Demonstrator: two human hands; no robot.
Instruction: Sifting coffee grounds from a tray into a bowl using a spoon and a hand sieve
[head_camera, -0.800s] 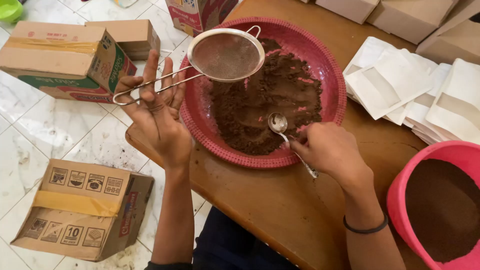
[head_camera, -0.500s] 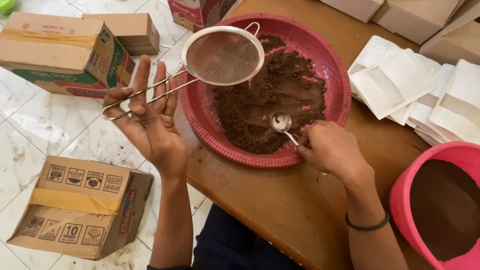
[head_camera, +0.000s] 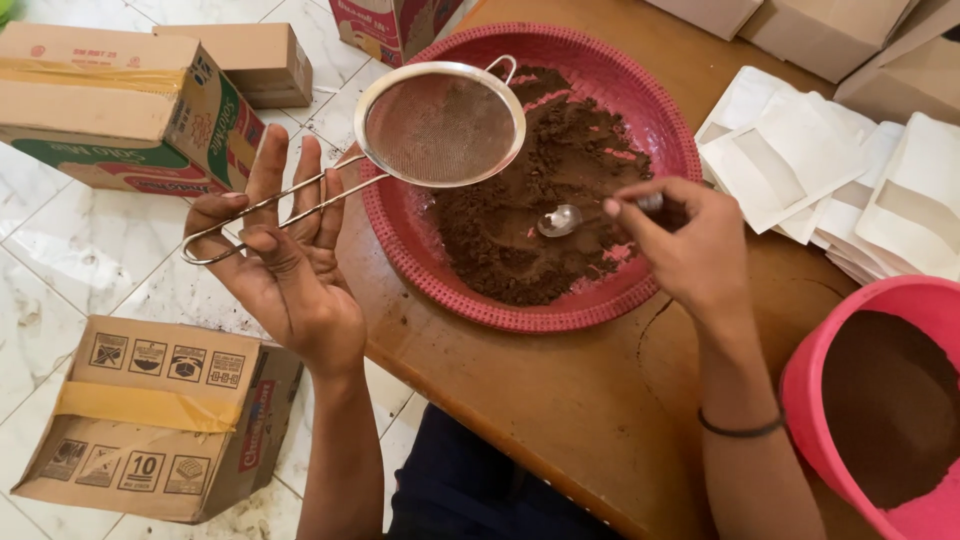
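Your right hand (head_camera: 690, 255) had turned the spoon (head_camera: 563, 219) from upright to lying low across the brown powder in the red tray (head_camera: 655, 110), fingers pinched on its handle. Your left hand (head_camera: 290, 270), fingers half open, held the sieve (head_camera: 440, 125) above the tray's left rim, unmoved.
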